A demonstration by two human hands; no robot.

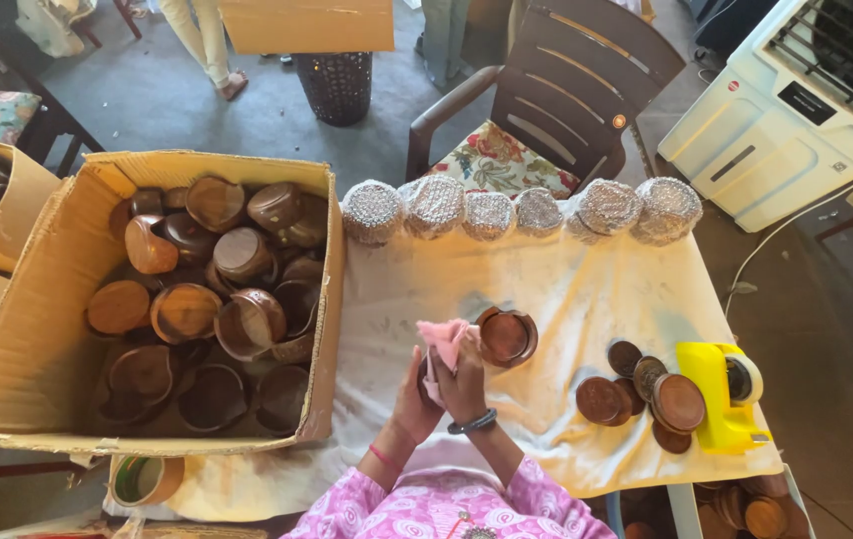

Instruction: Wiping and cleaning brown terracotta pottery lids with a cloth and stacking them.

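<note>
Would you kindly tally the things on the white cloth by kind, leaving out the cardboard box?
Foil-wrapped bundles: 6
Pink cloth, in the hands: 1
Wooden cup beside the hands: 1
Yellow tape dispenser: 1
Round wooden lids: about 6, overlapping, so uncertain
Total: about 15

A box point(17, 329) of cups point(237, 255) sits left on the table point(586, 289); wrapped bundles point(491, 215) line its far edge; lids point(646, 394) and a tape dispenser point(726, 394) lie right; a chair point(556, 90) stands behind.
</note>
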